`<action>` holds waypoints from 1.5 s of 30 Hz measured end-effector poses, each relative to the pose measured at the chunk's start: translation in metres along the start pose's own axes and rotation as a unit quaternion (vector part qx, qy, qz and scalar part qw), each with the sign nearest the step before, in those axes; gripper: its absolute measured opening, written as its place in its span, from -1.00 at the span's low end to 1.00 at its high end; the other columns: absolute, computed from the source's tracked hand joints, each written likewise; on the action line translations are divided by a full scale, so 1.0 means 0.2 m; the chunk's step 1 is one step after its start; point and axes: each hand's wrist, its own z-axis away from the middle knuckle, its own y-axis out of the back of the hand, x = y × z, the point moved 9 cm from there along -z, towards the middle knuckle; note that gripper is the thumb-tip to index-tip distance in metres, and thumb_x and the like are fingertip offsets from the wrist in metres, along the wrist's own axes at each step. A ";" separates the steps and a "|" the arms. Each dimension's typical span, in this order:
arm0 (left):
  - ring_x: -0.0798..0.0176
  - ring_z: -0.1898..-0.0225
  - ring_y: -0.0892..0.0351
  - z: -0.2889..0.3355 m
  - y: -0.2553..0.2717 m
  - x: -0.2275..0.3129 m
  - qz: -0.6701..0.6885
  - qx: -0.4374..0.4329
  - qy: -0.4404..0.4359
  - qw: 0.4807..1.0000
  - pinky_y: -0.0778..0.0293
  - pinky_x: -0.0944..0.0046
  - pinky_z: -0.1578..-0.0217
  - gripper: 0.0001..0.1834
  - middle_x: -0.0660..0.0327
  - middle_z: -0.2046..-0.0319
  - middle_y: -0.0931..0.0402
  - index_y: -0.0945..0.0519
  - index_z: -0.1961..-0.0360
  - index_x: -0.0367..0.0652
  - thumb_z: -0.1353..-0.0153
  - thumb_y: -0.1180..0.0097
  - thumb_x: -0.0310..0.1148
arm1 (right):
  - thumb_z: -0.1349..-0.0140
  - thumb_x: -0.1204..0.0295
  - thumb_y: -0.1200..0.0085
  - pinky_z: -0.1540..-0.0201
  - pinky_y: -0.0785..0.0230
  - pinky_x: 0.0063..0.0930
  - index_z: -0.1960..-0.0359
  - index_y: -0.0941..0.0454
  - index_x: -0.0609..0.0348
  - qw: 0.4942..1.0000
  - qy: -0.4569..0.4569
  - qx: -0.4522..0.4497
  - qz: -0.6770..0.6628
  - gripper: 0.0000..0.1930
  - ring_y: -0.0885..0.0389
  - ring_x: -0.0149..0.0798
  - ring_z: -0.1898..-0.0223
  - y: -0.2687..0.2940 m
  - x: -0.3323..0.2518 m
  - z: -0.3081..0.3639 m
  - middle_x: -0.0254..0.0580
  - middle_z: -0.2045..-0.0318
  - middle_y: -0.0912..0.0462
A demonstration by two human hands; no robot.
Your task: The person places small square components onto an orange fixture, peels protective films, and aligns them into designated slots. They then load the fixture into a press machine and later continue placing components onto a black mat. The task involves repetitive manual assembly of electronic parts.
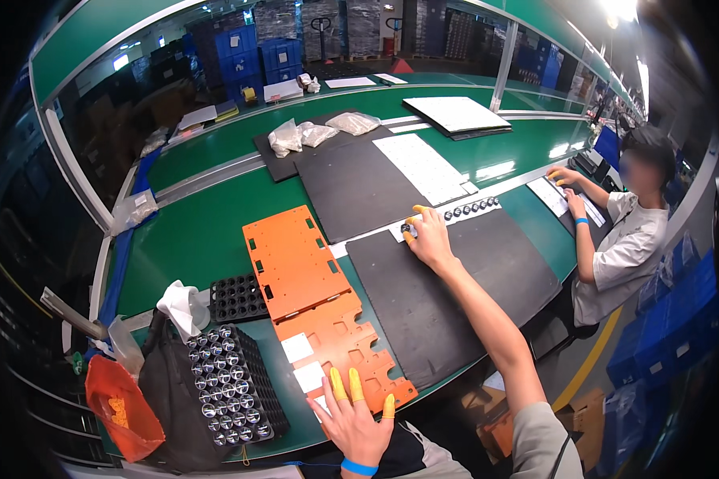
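My right hand (431,243) reaches forward over a white strip (395,234) with yellow finger covers on its fingertips. Its thumb and finger close round a small black-and-silver round part (407,228) at the strip's left end. Several similar round parts (459,212) stand in a row farther right on that strip. My left hand (351,423) lies with fingers spread on the near end of an orange plate (343,327) with cutouts, beside white square pieces (308,376). Yellow covers are on several of its fingers too. It holds nothing that I can see.
A black tray of shiny round parts (230,387) stands left, near an orange-red bag (124,415) and another black tray (236,297). Black mats (455,295) cover the green bench (192,255). Clear bags (319,134) lie farther back. A co-worker (627,231) works at right.
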 end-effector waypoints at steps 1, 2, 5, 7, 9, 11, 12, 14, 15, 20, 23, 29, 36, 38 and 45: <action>-0.20 -0.47 -0.09 0.00 0.00 0.00 0.001 -0.002 0.002 1.000 0.28 -0.44 -0.43 -0.19 -0.11 -0.35 -0.30 -0.44 -0.29 -0.28 -0.14 -0.24 0.07 | -0.04 0.43 -0.36 -0.27 -0.24 -0.07 0.15 -0.69 0.25 1.000 -0.005 0.002 0.005 -0.68 -0.40 0.04 -0.24 -0.01 0.02 0.00 0.11 -0.14 -0.51; -0.20 -0.48 -0.07 0.00 -0.01 0.00 0.004 -0.004 0.000 1.000 0.29 -0.45 -0.43 -0.19 -0.14 -0.35 -0.29 -0.45 -0.29 -0.29 -0.14 -0.23 0.08 | -0.04 0.41 -0.36 -0.28 -0.23 -0.07 0.15 -0.70 0.25 1.000 -0.010 0.005 0.010 -0.68 -0.40 0.04 -0.24 -0.01 0.04 0.01 0.11 -0.15 -0.51; -0.20 -0.49 -0.04 0.00 -0.02 0.00 0.005 -0.005 -0.001 1.000 0.29 -0.46 -0.43 -0.18 -0.19 -0.37 -0.27 -0.48 -0.28 -0.30 -0.16 -0.22 0.11 | -0.06 0.37 -0.36 -0.30 -0.21 -0.06 0.11 -0.68 0.27 0.999 -0.029 -0.003 0.034 -0.64 -0.38 0.07 -0.26 -0.03 0.05 0.00 0.15 -0.16 -0.49; -0.20 -0.49 -0.03 0.00 -0.02 -0.01 0.007 -0.004 0.003 1.000 0.29 -0.46 -0.43 -0.19 -0.19 -0.36 -0.27 -0.48 -0.28 -0.30 -0.17 -0.22 0.11 | -0.08 0.35 -0.35 -0.31 -0.19 -0.06 0.06 -0.66 0.29 0.998 -0.032 0.004 0.046 -0.60 -0.35 0.10 -0.27 -0.01 0.02 0.01 0.18 -0.17 -0.47; -0.19 -0.48 -0.07 0.00 -0.01 0.00 0.008 -0.006 0.003 1.000 0.27 -0.45 -0.43 -0.19 -0.14 -0.37 -0.27 -0.45 -0.30 -0.27 -0.15 -0.24 0.08 | -0.10 0.32 -0.34 -0.33 -0.17 -0.05 0.00 -0.63 0.31 0.998 -0.021 0.028 0.050 -0.55 -0.33 0.14 -0.28 0.02 -0.06 0.03 0.22 -0.19 -0.45; -0.18 -0.47 -0.09 0.00 0.00 0.00 0.008 -0.003 0.006 1.000 0.26 -0.44 -0.43 -0.19 -0.11 -0.37 -0.27 -0.44 -0.30 -0.26 -0.14 -0.25 0.06 | -0.11 0.32 -0.33 -0.35 -0.14 -0.02 -0.04 -0.60 0.33 0.999 -0.008 0.028 0.025 -0.52 -0.30 0.18 -0.30 0.06 -0.21 0.06 0.26 -0.21 -0.41; -0.18 -0.47 -0.10 -0.01 0.00 0.01 0.009 0.000 0.005 1.000 0.25 -0.44 -0.43 -0.19 -0.11 -0.37 -0.27 -0.44 -0.30 -0.26 -0.14 -0.25 0.06 | -0.12 0.32 -0.33 -0.36 -0.12 -0.01 -0.06 -0.59 0.35 1.000 0.000 0.027 0.010 -0.51 -0.28 0.20 -0.31 0.10 -0.30 0.08 0.29 -0.23 -0.40; -0.18 -0.46 -0.11 0.00 0.00 -0.01 0.008 0.009 0.008 1.000 0.24 -0.44 -0.43 -0.20 -0.10 -0.37 -0.27 -0.45 -0.29 -0.25 -0.15 -0.25 0.06 | -0.13 0.36 -0.30 -0.24 -0.27 -0.02 0.09 -0.63 0.27 0.995 0.045 0.025 -0.085 -0.66 -0.43 0.12 -0.15 0.18 -0.56 0.12 0.12 -0.07 -0.52; -0.18 -0.46 -0.12 0.01 0.00 -0.01 0.010 0.016 0.006 1.000 0.23 -0.44 -0.42 -0.21 -0.10 -0.37 -0.27 -0.45 -0.29 -0.24 -0.15 -0.26 0.06 | -0.13 0.38 -0.30 -0.17 -0.34 -0.04 0.16 -0.63 0.25 0.989 0.059 -0.001 -0.137 -0.72 -0.48 0.08 -0.08 0.22 -0.69 0.14 0.06 0.00 -0.56; -0.03 -0.35 -0.34 0.04 0.05 -0.01 0.141 0.049 -0.039 0.988 0.21 -0.40 -0.43 -0.48 0.04 -0.24 -0.47 -0.65 -0.09 -0.12 -0.16 -0.31 -0.09 | -0.14 0.38 -0.25 0.25 -0.53 -0.19 0.43 -0.62 0.21 0.946 0.201 -0.115 -0.228 -0.85 -0.64 -0.04 0.28 0.32 -1.32 0.31 -0.07 0.36 -0.65; -0.05 -0.22 -0.44 0.07 0.13 -0.06 0.213 0.103 -0.028 0.971 0.01 -0.29 -0.41 -0.60 0.07 -0.13 -0.54 -0.68 -0.01 -0.11 -0.14 -0.32 -0.24 | -0.08 0.31 -0.27 0.37 -0.51 -0.18 0.53 -0.64 0.20 0.931 0.219 -0.244 -0.162 -0.80 -0.69 0.00 0.39 0.15 -1.54 0.42 -0.02 0.51 -0.66; -0.12 -0.14 -0.47 0.16 0.25 -0.18 0.313 0.160 0.031 0.936 -0.30 -0.02 -0.25 -0.69 0.02 -0.07 -0.57 -0.68 0.03 -0.23 -0.17 -0.26 -0.45 | -0.03 0.27 -0.30 0.51 -0.47 -0.28 0.65 -0.66 0.05 0.941 0.225 -0.254 0.004 -0.80 -0.71 -0.14 0.56 -0.01 -1.72 0.47 -0.16 0.65 -0.67; -0.15 -0.22 -0.38 0.20 0.23 -0.23 0.277 0.196 0.039 0.940 -0.28 -0.02 -0.27 -0.57 -0.04 -0.20 -0.47 -0.56 -0.12 -0.28 -0.19 -0.21 -0.49 | -0.05 0.30 -0.23 0.44 -0.48 -0.22 0.54 -0.70 0.15 0.942 0.220 -0.253 -0.009 -0.82 -0.71 -0.07 0.50 0.16 -1.71 0.40 -0.10 0.59 -0.68; -0.16 -0.25 -0.35 0.21 0.17 -0.24 0.277 0.202 0.048 0.938 -0.26 -0.03 -0.29 -0.52 -0.05 -0.24 -0.42 -0.50 -0.16 -0.31 -0.19 -0.19 -0.50 | -0.11 0.29 -0.18 0.31 -0.54 -0.13 0.45 -0.71 0.17 0.939 0.138 -0.303 -0.088 -0.79 -0.73 -0.01 0.41 0.23 -1.52 0.31 -0.01 0.50 -0.70; -0.31 -0.23 -0.35 0.21 0.10 -0.24 0.266 0.281 0.049 0.921 -0.25 -0.17 -0.26 -0.43 -0.18 -0.25 -0.37 -0.41 -0.23 -0.41 -0.20 -0.19 -0.43 | -0.29 0.30 0.04 0.11 -0.48 0.07 0.34 -0.66 0.26 0.955 -0.214 -0.140 -0.149 -0.71 -0.69 0.24 0.19 0.22 -0.30 0.23 0.21 0.35 -0.70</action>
